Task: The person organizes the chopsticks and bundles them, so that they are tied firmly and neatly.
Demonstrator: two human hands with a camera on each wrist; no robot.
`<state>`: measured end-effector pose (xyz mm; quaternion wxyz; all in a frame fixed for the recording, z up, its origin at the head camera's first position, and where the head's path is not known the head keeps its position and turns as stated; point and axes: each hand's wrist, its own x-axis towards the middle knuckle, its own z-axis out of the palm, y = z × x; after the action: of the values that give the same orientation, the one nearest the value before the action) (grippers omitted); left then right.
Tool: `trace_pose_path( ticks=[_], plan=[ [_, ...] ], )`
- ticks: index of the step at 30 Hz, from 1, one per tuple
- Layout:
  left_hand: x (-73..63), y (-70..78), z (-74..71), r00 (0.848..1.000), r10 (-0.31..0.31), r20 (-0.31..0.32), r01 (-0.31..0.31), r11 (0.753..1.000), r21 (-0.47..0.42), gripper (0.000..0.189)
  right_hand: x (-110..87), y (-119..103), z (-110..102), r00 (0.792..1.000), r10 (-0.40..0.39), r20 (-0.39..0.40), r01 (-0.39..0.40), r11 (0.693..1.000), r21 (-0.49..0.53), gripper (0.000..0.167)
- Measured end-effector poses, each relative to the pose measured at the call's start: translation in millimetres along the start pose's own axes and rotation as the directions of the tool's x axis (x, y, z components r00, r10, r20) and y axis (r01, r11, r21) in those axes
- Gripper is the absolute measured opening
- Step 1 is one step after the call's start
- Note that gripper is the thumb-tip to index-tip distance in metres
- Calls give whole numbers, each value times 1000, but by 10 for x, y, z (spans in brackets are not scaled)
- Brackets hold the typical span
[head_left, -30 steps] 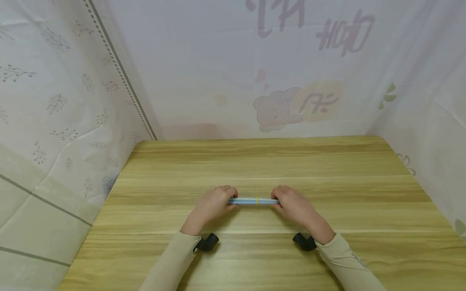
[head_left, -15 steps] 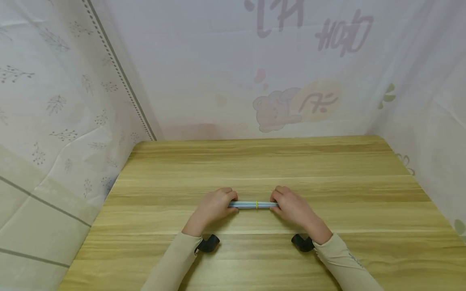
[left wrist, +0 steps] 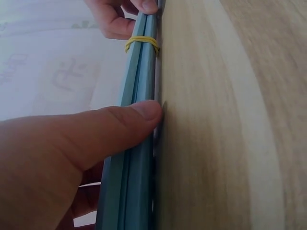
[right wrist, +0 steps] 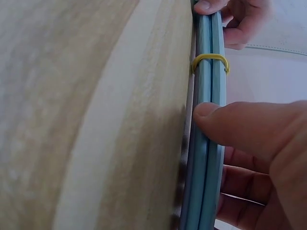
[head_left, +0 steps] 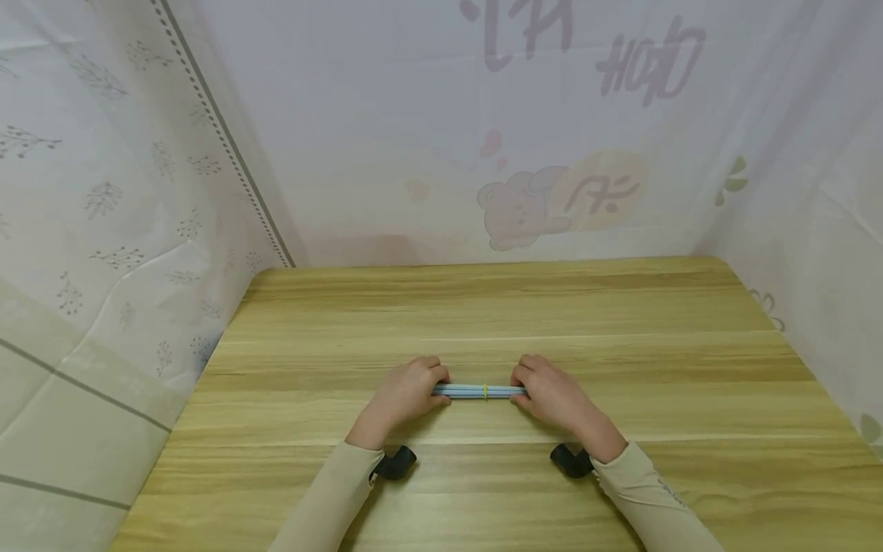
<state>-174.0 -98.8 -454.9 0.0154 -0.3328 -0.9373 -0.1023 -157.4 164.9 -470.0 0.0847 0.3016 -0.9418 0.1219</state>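
A bundle of slim light blue chopsticks [head_left: 465, 392] lies crosswise between my hands, low over the wooden table. Around it, right of the middle in the head view, goes a yellow rubber band [head_left: 485, 392]. My left hand [head_left: 405, 395] grips the left end, its thumb [left wrist: 136, 117] across the near side and the other fingers behind. On the opposite end my right hand [head_left: 554, 392] holds in the same way, thumb [right wrist: 225, 120] in front. The sticks [right wrist: 204, 158] run parallel and close together in the right wrist view. Both outer ends are hidden by the hands in the head view.
The wooden table [head_left: 483, 322] reaches to a pale printed cloth [head_left: 386, 153] behind it, with more cloth at both sides. A black angled piece sits at each wrist, one on the left [head_left: 396, 462] and one on the right [head_left: 572, 460].
Both hands have brought the bundle slightly down in the head view, toward the near side, most of it in the first half second. The grip stays the same.
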Motion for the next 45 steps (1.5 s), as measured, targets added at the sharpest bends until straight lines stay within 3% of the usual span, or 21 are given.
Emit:
trace_pose_path(
  ticks=[8, 29, 45],
  plan=[
    [2, -23, 36, 1000, -4, -10, 4, 1000, -7, 22, 3, 2, -22, 999, 26, 24, -26, 1000, 4, 17],
    [-52, -45, 16, 999, 5, 51, -1, 997, -73, 31, -30, 15, -26, 999, -34, 15, 34, 999, 30, 22],
    [-88, -37, 5, 999, 11, 49, -7, 996, -87, 30, -58, 3, -29, 999, -40, 21, 40, 999, 28, 24]
  ],
)
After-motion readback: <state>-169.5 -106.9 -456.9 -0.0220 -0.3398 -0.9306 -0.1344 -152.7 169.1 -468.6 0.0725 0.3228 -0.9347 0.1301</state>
